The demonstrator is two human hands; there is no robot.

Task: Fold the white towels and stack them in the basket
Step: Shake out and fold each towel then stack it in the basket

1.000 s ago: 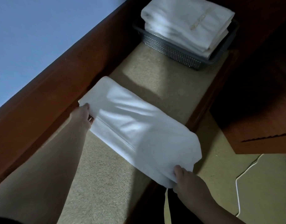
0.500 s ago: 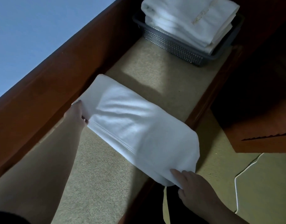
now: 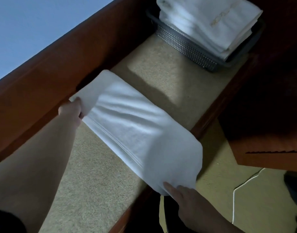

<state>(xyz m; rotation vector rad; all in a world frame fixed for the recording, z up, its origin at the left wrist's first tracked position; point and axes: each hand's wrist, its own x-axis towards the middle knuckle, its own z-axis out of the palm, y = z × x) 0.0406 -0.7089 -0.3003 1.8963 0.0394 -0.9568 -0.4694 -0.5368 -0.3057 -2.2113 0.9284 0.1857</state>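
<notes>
A folded white towel (image 3: 137,132) lies lengthwise across a beige speckled counter (image 3: 94,174), its right end hanging over the counter's front edge. My left hand (image 3: 71,112) pinches its far-left corner by the wooden back panel. My right hand (image 3: 183,195) grips the lower right end, thumb on top and fingers under the cloth. At the back right stands a grey mesh basket (image 3: 186,46) holding a stack of folded white towels (image 3: 210,22), the top one with a gold embroidered mark.
A reddish wooden back panel (image 3: 60,78) runs along the counter's left side, with a blue wall behind it. A wooden cabinet (image 3: 265,140) stands at the right. A white cable (image 3: 235,195) lies on the floor at lower right.
Both hands keep their hold on the towel's ends. The towel has shifted slightly and its right end now bulges more over the counter's edge. The view has drifted a little.
</notes>
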